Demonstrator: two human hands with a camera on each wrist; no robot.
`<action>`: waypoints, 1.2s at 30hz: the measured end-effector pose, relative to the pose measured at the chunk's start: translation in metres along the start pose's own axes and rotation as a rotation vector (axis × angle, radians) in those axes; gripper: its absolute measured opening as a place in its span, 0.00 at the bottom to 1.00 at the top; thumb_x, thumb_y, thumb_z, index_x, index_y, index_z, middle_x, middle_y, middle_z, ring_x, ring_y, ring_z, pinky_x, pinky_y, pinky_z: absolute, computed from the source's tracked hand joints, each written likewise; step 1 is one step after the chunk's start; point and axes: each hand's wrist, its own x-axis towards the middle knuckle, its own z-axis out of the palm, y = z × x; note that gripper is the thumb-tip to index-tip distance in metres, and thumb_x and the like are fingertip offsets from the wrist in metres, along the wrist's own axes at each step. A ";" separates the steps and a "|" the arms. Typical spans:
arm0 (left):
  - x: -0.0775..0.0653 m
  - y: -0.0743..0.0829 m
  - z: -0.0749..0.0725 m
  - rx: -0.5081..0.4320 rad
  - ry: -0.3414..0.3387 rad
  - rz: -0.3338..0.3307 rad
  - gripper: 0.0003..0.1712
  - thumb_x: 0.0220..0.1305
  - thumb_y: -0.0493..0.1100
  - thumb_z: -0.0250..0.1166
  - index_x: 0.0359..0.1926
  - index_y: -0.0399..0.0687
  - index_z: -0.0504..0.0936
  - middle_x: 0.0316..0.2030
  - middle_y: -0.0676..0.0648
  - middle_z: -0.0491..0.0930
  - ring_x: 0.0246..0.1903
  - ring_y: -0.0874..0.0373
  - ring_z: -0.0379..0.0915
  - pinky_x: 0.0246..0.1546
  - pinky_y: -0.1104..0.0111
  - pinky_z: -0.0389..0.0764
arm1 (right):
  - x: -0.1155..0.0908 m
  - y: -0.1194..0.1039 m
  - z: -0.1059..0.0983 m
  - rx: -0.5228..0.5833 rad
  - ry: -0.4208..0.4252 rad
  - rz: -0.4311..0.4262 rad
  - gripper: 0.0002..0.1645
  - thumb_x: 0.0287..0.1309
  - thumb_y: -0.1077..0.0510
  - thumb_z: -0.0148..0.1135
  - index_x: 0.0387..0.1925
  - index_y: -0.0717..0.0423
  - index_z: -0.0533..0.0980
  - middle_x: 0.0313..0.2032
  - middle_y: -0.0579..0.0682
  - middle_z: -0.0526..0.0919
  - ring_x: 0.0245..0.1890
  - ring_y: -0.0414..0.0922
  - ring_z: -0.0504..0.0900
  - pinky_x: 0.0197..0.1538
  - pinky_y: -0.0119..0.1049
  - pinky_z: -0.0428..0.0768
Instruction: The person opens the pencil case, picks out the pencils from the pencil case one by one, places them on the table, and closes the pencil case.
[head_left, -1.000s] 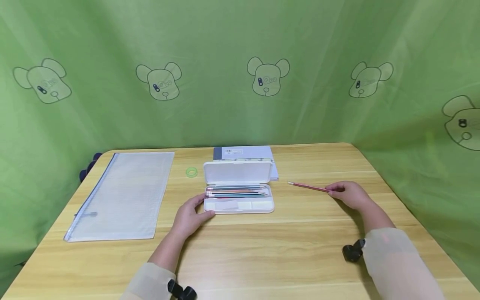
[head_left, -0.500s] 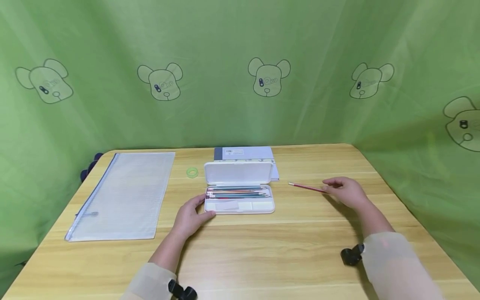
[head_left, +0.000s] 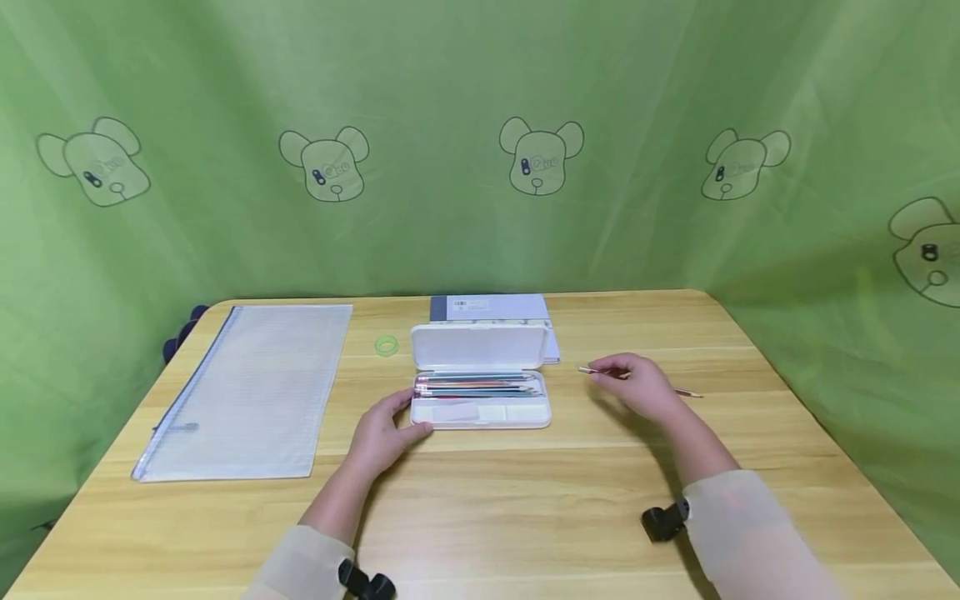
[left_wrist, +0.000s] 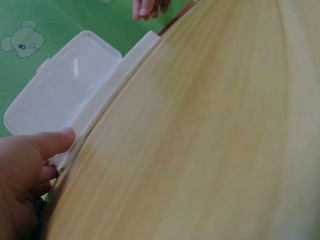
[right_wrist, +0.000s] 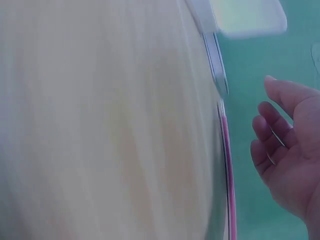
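Note:
My left hand (head_left: 381,435) grips the left end of a white pencil case (head_left: 480,346), thumb at its front corner and fingers along its side. The case stands with its lid raised, and several pencils (head_left: 476,385) lie in its long back compartment. In the front compartment is a small pale slip (head_left: 455,412). To the right of the case a red pencil (head_left: 687,393) lies on the table, its middle hidden in the head view. Over it hovers my right hand (head_left: 636,385). The right wrist view shows the fingers (right_wrist: 270,127) loosely bent, apart from the pencil and holding nothing.
A translucent zip pouch (head_left: 251,392) lies flat at the left of the wooden table (head_left: 510,517). Green tape (head_left: 386,345) sits between pouch and case. Behind the raised lid lies a pale notebook (head_left: 491,307). A green curtain (head_left: 427,225) closes off the far side.
My right hand has let go of the red pencil and moved left over it, toward its white end. The pencil stays on the table. My left hand keeps its hold on the case.

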 end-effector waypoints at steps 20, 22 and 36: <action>0.000 -0.001 0.001 0.008 0.006 0.023 0.37 0.55 0.46 0.73 0.64 0.38 0.73 0.63 0.38 0.75 0.68 0.41 0.65 0.72 0.49 0.63 | 0.022 -0.054 0.067 0.033 -0.153 -0.082 0.13 0.58 0.57 0.67 0.44 0.57 0.84 0.32 0.51 0.78 0.32 0.44 0.70 0.34 0.32 0.71; 0.000 -0.002 0.001 0.009 0.008 0.023 0.37 0.55 0.46 0.73 0.64 0.38 0.73 0.63 0.38 0.75 0.68 0.41 0.65 0.72 0.49 0.63 | 0.025 -0.056 0.070 -0.006 -0.158 -0.083 0.13 0.58 0.57 0.67 0.44 0.57 0.84 0.33 0.51 0.80 0.33 0.44 0.72 0.36 0.33 0.72; 0.001 -0.004 0.001 0.001 0.010 0.036 0.37 0.55 0.46 0.73 0.64 0.38 0.73 0.63 0.38 0.75 0.68 0.41 0.65 0.72 0.49 0.62 | 0.036 -0.072 0.077 -0.206 -0.253 -0.083 0.12 0.61 0.57 0.65 0.45 0.56 0.84 0.45 0.53 0.87 0.51 0.53 0.82 0.61 0.51 0.77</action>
